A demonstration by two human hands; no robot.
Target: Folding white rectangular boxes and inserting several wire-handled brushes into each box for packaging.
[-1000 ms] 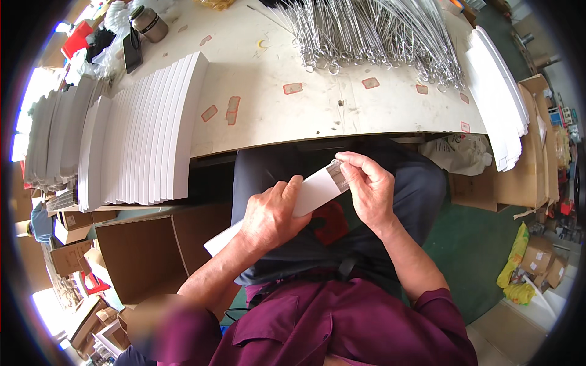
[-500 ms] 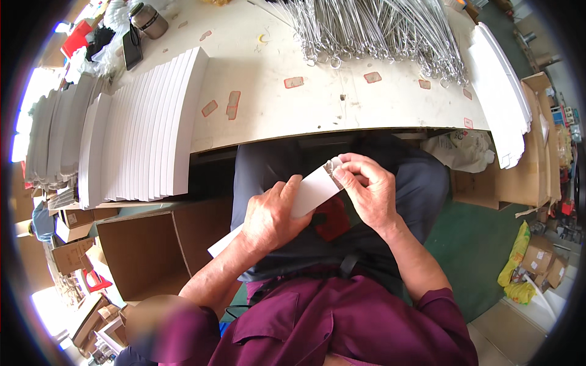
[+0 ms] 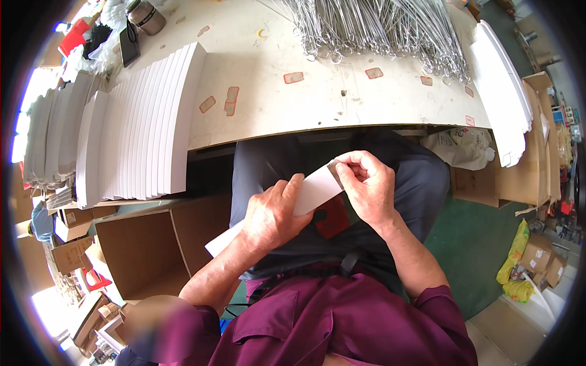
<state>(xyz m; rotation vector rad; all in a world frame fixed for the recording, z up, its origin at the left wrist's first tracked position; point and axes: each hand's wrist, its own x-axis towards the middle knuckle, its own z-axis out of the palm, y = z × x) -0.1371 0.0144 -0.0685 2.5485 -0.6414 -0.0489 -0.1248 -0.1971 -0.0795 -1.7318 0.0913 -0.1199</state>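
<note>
A long, narrow white box [image 3: 316,191] lies slantwise above my lap, its far end up to the right. My left hand [image 3: 273,210] is wrapped round its middle, fingers over the upper side and thumb underneath. At the far end, my right hand [image 3: 370,186] pinches the end edge between thumb and fingers. Whether anything else is in that pinch is hidden. Upright in a row on the table at left stand several similar white boxes [image 3: 177,122]. Metal rods with ring ends [image 3: 366,33] lie heaped at the back of the table.
The table [image 3: 268,110] edge runs just beyond my knees. A flat white stack [image 3: 503,97] leans over its right side, beside an open cardboard box [image 3: 540,146]. Another open carton [image 3: 143,256] stands at my left. A metal flask [image 3: 146,17] and a phone [image 3: 129,46] are at the back left.
My right fingers have closed in over the box end, and the metal-looking bit seen there earlier no longer shows. My left hand keeps its grip.
</note>
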